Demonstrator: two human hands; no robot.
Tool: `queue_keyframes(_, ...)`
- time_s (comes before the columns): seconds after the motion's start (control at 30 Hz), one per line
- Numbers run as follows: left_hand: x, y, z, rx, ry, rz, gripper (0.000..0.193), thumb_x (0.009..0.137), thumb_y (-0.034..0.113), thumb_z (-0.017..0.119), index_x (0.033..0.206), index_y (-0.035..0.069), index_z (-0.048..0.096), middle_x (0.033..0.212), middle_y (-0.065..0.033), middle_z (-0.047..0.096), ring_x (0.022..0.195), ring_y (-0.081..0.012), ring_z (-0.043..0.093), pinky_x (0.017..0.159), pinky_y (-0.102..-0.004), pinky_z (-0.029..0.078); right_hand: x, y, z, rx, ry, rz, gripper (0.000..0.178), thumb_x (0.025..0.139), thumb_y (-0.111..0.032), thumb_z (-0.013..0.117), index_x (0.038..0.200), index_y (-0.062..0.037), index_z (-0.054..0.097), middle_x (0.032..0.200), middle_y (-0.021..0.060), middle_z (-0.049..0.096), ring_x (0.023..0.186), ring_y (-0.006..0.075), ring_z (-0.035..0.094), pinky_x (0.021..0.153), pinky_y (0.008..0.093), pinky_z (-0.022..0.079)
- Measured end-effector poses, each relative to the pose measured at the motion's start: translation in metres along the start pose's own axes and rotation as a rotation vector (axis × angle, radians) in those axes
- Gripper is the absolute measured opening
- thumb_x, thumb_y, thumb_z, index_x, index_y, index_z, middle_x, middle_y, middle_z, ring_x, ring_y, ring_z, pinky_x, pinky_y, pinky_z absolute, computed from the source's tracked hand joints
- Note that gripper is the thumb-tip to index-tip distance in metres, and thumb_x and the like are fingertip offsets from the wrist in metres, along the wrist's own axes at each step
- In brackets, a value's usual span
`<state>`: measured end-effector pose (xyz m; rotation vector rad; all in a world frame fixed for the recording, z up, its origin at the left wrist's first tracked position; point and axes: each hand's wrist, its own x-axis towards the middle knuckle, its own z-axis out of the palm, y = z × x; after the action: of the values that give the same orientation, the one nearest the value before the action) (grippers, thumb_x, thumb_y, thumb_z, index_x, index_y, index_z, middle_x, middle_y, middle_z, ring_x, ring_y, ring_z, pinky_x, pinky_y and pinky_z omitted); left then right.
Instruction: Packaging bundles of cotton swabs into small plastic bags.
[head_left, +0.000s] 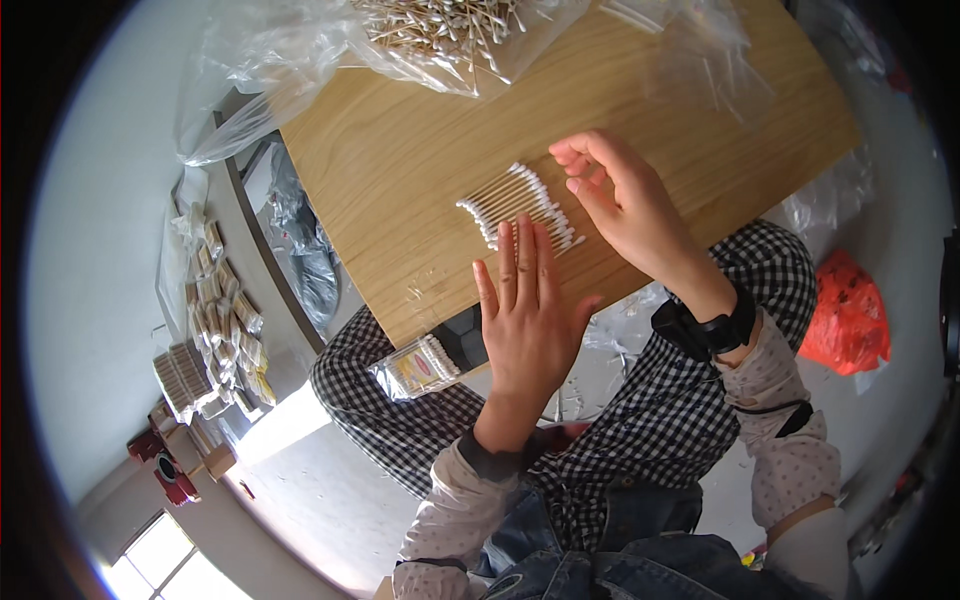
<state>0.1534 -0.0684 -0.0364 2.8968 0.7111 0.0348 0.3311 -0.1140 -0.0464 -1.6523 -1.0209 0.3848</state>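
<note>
A row of cotton swabs (508, 197) lies side by side on the wooden table (400, 180), white tips at both ends. My left hand (530, 320) is palm down with its fingers stretched out, the fingertips over the near end of the row. Just right of the swabs, my right hand (630, 205) hovers with its fingers loosely curved and apart, and no object shows in it. Near the table's front left edge, by my knee, rests a clear packet of cotton swabs (415, 368) with a printed label.
At the far edge, a big clear plastic bag (300, 45) holds a heap of loose swabs (440, 30). Clear plastic film (715, 60) lies far right. Many packed swab bundles (225, 320) are piled at left. A red plastic bag (846, 315) sits on the right.
</note>
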Motion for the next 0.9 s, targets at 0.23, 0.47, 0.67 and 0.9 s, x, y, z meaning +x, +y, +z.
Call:
queue_keyframes(0.23,0.008,-0.008,0.02,-0.049,-0.004,0.0,0.101,0.093,0.066,0.049,0.155,-0.009,0.022,0.163,-0.0264,0.02,0.154,-0.0388,0.015,0.122,-0.0568,0.013,-0.003,0.0,-0.014,-0.05,-0.313,0.161,0.022,0.089,0.004,0.064,0.109,-0.0023,0.058,0.091,0.006,0.065,0.082,0.0162,0.065,0.073,0.0306,0.053)
queue_keyframes(0.47,0.009,-0.008,0.017,-0.045,-0.006,0.006,0.102,0.093,0.067,0.048,0.155,-0.009,0.021,0.164,-0.0281,0.018,0.154,-0.0392,0.015,0.122,-0.0564,0.013,-0.004,0.0,-0.008,-0.178,-0.277,-0.019,0.021,0.086,0.004,0.064,0.105,-0.003,0.057,0.09,0.0086,0.064,0.079,0.0213,0.065,0.071,0.0327,0.053)
queue_keyframes(0.67,0.008,-0.008,0.019,-0.077,0.014,0.005,0.103,0.092,0.066,0.05,0.156,-0.008,0.019,0.164,-0.0283,0.017,0.154,-0.04,0.015,0.122,-0.0559,0.013,-0.002,0.0,-0.006,-0.276,-0.24,-0.169,0.019,0.087,-0.001,0.065,0.103,-0.0049,0.056,0.087,0.009,0.064,0.076,0.0264,0.063,0.067,0.0376,0.051)
queue_keyframes(0.9,0.01,-0.006,0.019,-0.07,0.017,-0.003,0.101,0.093,0.064,0.051,0.156,-0.008,0.019,0.164,-0.0284,0.017,0.154,-0.04,0.015,0.123,-0.0545,0.014,0.001,-0.004,-0.013,-0.264,-0.369,-0.096,0.016,0.089,-0.003,0.064,0.103,-0.0046,0.057,0.092,0.0101,0.064,0.081,0.0266,0.064,0.069,0.0378,0.052)
